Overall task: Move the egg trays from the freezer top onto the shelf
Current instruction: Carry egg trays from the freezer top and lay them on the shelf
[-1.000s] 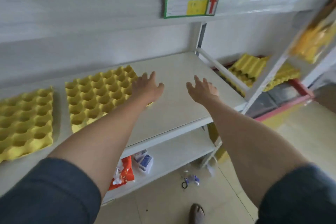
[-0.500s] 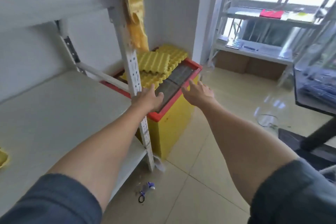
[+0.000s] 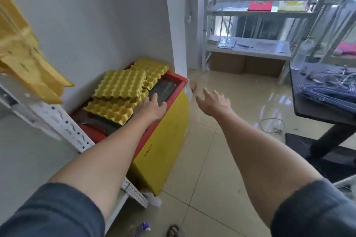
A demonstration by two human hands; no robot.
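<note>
Yellow dimpled egg trays (image 3: 123,90) lie overlapping on the red-rimmed freezer (image 3: 173,127); left hand (image 3: 152,108) and right hand (image 3: 213,102) reach forward, fingers spread, holding nothing.

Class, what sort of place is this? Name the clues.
Probably a small shop's storeroom: a chest freezer topped with yellow egg trays, slotted metal shelving, and cardboard boxes beneath it.
</note>
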